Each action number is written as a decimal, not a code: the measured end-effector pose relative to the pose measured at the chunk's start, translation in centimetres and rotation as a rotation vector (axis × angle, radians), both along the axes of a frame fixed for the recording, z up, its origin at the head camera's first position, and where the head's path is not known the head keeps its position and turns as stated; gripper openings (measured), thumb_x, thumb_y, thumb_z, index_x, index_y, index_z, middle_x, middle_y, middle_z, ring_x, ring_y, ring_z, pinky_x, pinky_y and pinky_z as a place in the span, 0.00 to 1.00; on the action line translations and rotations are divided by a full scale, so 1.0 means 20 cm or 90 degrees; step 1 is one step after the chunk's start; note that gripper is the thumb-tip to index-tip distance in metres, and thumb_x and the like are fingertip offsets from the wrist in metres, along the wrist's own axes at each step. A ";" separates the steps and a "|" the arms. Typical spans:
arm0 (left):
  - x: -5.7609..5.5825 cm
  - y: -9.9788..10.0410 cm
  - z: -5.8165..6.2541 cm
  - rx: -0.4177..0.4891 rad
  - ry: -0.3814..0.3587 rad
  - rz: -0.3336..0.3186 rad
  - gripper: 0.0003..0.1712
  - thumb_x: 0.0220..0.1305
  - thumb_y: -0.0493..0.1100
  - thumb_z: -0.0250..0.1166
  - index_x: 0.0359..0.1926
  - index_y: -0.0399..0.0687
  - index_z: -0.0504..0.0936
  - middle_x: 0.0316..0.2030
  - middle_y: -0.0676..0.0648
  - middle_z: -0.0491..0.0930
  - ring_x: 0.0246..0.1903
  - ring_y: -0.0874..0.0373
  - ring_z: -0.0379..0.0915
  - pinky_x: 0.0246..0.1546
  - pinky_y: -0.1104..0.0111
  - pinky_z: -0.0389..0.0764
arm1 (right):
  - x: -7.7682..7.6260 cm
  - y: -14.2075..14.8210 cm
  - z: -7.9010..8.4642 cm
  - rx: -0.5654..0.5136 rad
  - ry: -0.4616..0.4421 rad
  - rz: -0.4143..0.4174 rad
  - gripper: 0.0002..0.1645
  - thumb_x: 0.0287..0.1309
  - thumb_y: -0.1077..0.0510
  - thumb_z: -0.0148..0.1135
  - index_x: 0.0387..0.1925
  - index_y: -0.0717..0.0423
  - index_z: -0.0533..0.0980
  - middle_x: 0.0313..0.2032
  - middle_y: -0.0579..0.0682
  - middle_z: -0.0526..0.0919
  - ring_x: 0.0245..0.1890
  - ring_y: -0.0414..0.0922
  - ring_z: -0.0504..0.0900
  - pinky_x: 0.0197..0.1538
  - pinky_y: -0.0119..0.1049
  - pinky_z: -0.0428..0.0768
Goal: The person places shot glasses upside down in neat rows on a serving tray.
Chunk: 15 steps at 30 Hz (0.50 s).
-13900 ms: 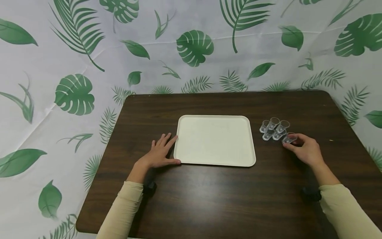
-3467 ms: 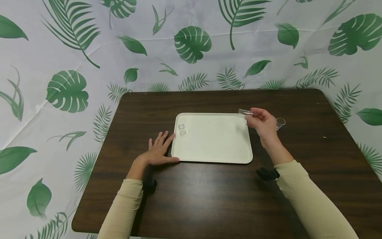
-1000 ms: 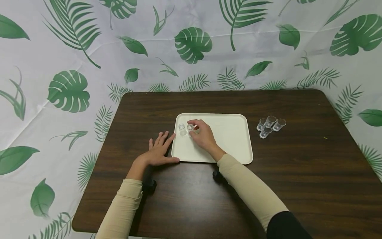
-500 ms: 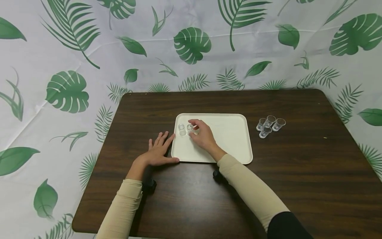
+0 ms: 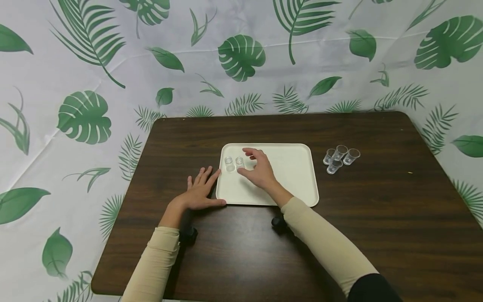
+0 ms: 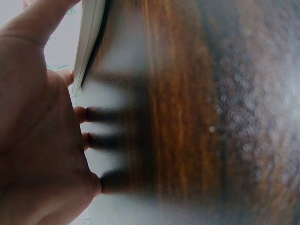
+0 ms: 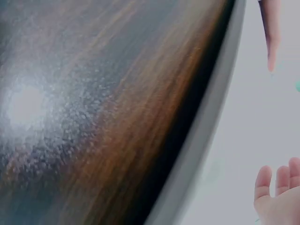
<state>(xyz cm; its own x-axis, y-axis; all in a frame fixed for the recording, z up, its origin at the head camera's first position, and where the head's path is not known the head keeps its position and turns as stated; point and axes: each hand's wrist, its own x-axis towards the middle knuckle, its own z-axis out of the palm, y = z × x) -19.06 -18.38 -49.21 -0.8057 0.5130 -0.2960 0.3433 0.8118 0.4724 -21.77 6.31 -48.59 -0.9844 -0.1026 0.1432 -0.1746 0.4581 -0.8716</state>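
My left hand [image 5: 198,195] lies with fingers spread at the tray's left side, its index finger and thumb touching the rim. In the left wrist view, the palm [image 6: 42,112] stands close over the wood. A cream rectangular tray [image 5: 279,184] rests on the table. Near its left end, two small clear plastic cups stand side by side, a left cup [image 5: 229,164] and a right cup [image 5: 240,162], both narrow end up. Just right of them my right hand [image 5: 260,170] hovers over the tray, thumb and fingers parted, holding nothing.
Several more clear cups [image 5: 341,153] cluster right of the tray, wide mouths up. The dark wood table [image 5: 241,247] has rounded corners. Behind it hangs a white cloth [image 5: 203,58] printed with green leaves.
Since the early frames, two cups have gone from the right cluster to the tray. In the last half second my right hand has let go of the second cup and drawn back slightly rightward.
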 end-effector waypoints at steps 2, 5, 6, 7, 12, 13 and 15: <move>0.00 0.00 0.00 -0.001 0.000 0.000 0.62 0.57 0.73 0.61 0.79 0.58 0.37 0.77 0.41 0.31 0.74 0.42 0.19 0.63 0.34 0.26 | 0.01 0.02 0.01 -0.028 -0.002 -0.003 0.38 0.49 0.60 0.74 0.63 0.56 0.72 0.54 0.57 0.75 0.55 0.53 0.72 0.52 0.49 0.75; 0.00 0.01 0.00 -0.001 0.002 -0.001 0.62 0.57 0.73 0.62 0.79 0.58 0.37 0.77 0.41 0.31 0.74 0.42 0.19 0.63 0.34 0.26 | 0.03 0.05 0.03 -0.063 -0.002 -0.006 0.38 0.50 0.60 0.74 0.64 0.56 0.71 0.56 0.58 0.75 0.56 0.54 0.71 0.52 0.50 0.74; 0.00 0.01 -0.01 -0.001 0.004 -0.002 0.62 0.57 0.73 0.62 0.79 0.58 0.37 0.77 0.41 0.31 0.74 0.42 0.20 0.63 0.34 0.26 | 0.04 0.06 0.03 -0.074 -0.001 -0.006 0.38 0.51 0.60 0.73 0.64 0.57 0.71 0.56 0.58 0.74 0.56 0.55 0.71 0.52 0.51 0.74; 0.00 0.01 -0.01 -0.002 0.005 -0.003 0.62 0.57 0.73 0.61 0.79 0.58 0.37 0.77 0.41 0.31 0.74 0.41 0.20 0.63 0.34 0.26 | 0.05 0.08 0.04 -0.081 -0.001 -0.005 0.38 0.51 0.60 0.73 0.65 0.57 0.70 0.56 0.58 0.74 0.56 0.55 0.71 0.52 0.51 0.74; 0.00 0.00 -0.01 0.002 0.007 -0.006 0.62 0.57 0.73 0.62 0.79 0.58 0.37 0.77 0.41 0.31 0.74 0.41 0.20 0.63 0.34 0.26 | 0.10 0.18 0.05 -0.125 0.006 -0.002 0.36 0.53 0.63 0.72 0.64 0.58 0.71 0.56 0.62 0.74 0.56 0.59 0.71 0.51 0.53 0.75; 0.00 0.00 -0.01 0.004 0.008 -0.006 0.62 0.58 0.72 0.62 0.79 0.57 0.37 0.77 0.41 0.31 0.74 0.41 0.20 0.63 0.34 0.26 | 0.11 0.20 0.07 -0.133 0.011 -0.004 0.35 0.54 0.63 0.72 0.64 0.58 0.71 0.56 0.63 0.75 0.56 0.60 0.72 0.50 0.52 0.75; 0.00 0.00 -0.01 0.007 0.011 -0.006 0.62 0.58 0.72 0.63 0.79 0.57 0.37 0.77 0.41 0.31 0.74 0.41 0.20 0.63 0.34 0.26 | 0.14 0.24 0.10 -0.152 0.020 -0.009 0.34 0.54 0.65 0.71 0.63 0.60 0.71 0.55 0.64 0.75 0.55 0.61 0.72 0.49 0.49 0.76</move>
